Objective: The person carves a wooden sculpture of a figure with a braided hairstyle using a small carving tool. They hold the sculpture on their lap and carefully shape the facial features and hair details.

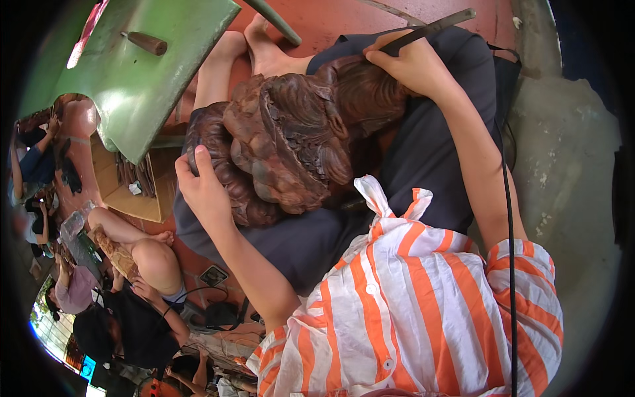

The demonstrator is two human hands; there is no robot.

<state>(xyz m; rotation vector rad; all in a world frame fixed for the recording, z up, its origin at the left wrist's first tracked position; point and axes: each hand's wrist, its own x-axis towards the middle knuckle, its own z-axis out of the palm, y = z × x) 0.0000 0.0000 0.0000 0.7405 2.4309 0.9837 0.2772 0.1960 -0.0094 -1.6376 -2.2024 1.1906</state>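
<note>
— So why did the dark wooden carving (284, 145) lie across the lap?
— Steadied there: left hand (202, 188) gripped its edge, fingers curled, while right hand (410, 63) clasped a thin metal tool (430, 30) against it.

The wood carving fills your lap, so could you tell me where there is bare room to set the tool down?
Bare grey floor lies right of the right hand. Left is crowded: green table, tool tray, a seated person.
</note>
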